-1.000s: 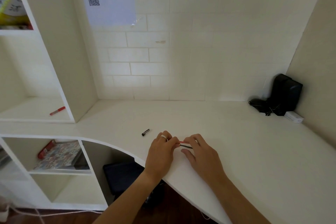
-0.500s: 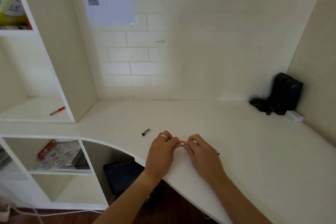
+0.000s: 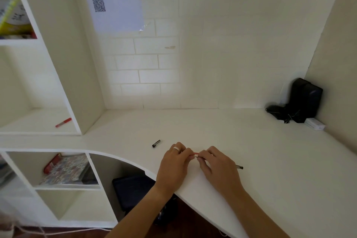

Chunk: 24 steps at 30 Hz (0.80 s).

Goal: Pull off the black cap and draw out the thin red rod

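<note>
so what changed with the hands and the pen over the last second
The right hand slid the thin dark pen toward the left hand, so the visible stretch between the fingers shrank to a short red piece; the pen's far end now pokes out behind the right hand. Both hands pinch it as before. The small black pen cap on the white desk and the red marker on the shelf stayed put.

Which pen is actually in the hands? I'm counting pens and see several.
The pen at the desk's front edge, gripped by both hands; the red marker lies apart on the left shelf.
</note>
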Each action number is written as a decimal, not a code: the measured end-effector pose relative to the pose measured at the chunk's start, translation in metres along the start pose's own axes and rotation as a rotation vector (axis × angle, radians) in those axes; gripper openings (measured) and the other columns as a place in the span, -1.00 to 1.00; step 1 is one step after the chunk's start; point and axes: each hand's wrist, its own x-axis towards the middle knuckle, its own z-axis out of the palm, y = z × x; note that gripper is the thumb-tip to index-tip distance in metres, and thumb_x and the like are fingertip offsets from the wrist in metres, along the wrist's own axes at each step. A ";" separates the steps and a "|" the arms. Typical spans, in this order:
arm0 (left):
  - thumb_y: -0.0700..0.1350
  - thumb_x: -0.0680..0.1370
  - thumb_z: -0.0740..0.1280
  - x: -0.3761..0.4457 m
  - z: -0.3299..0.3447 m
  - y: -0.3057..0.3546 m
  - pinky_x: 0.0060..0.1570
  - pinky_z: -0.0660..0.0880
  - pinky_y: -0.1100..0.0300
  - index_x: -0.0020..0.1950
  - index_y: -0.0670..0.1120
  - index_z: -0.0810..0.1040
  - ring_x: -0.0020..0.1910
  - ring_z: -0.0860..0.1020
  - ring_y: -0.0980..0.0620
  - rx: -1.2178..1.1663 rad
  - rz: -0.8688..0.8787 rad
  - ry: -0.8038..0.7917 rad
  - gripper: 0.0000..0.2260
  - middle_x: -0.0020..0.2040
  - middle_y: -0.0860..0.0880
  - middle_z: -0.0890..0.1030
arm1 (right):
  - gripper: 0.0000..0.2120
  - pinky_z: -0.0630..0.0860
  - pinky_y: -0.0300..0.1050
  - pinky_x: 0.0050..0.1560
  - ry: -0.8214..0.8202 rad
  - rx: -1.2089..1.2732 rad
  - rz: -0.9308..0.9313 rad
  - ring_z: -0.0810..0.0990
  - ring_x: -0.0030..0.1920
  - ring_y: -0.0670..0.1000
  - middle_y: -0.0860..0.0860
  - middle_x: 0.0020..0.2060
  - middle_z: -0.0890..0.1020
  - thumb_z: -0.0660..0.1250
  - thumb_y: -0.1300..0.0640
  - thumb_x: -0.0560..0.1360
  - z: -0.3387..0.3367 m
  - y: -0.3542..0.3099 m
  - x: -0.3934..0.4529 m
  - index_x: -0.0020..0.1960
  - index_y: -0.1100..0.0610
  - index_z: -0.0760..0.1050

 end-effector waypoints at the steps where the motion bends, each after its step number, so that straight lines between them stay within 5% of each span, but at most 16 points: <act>1: -0.09 0.62 0.38 0.000 0.000 -0.001 -0.23 0.53 0.16 0.02 0.00 0.65 -0.13 0.50 0.07 0.014 -0.005 0.010 -0.94 -0.10 0.05 0.54 | -0.90 0.44 -0.19 -0.48 0.010 -0.004 0.012 0.46 -0.40 -0.06 -0.11 -0.25 0.48 0.31 0.01 0.56 0.000 0.000 0.000 -0.10 -0.01 0.52; 8: -0.22 0.58 0.42 0.024 -0.015 -0.028 -0.15 0.58 0.10 -0.02 -0.10 0.71 -0.16 0.61 -0.05 0.214 -0.133 0.095 -0.93 -0.11 -0.05 0.67 | -0.92 0.49 -0.14 -0.48 0.058 -0.024 0.079 0.49 -0.42 -0.04 -0.08 -0.26 0.48 0.34 0.07 0.54 0.001 0.001 0.000 -0.13 0.01 0.52; 17: -0.45 0.56 0.16 0.090 -0.028 -0.058 0.06 0.44 0.07 0.07 -0.20 0.61 0.09 0.56 -0.14 0.707 0.136 -0.454 -0.71 0.09 -0.16 0.61 | -0.90 0.44 -0.13 -0.55 0.001 -0.060 0.053 0.45 -0.48 -0.02 -0.06 -0.25 0.48 0.36 0.07 0.52 0.008 0.004 0.000 -0.16 0.02 0.49; 24: -0.45 0.56 0.20 0.098 -0.018 -0.070 0.10 0.45 0.08 0.12 -0.20 0.60 0.14 0.55 -0.14 0.761 0.181 -0.526 -0.72 0.13 -0.15 0.59 | -0.88 0.39 -0.18 -0.52 -0.012 -0.066 0.044 0.45 -0.46 -0.01 -0.05 -0.26 0.47 0.30 0.05 0.54 0.008 0.004 0.003 -0.16 0.04 0.49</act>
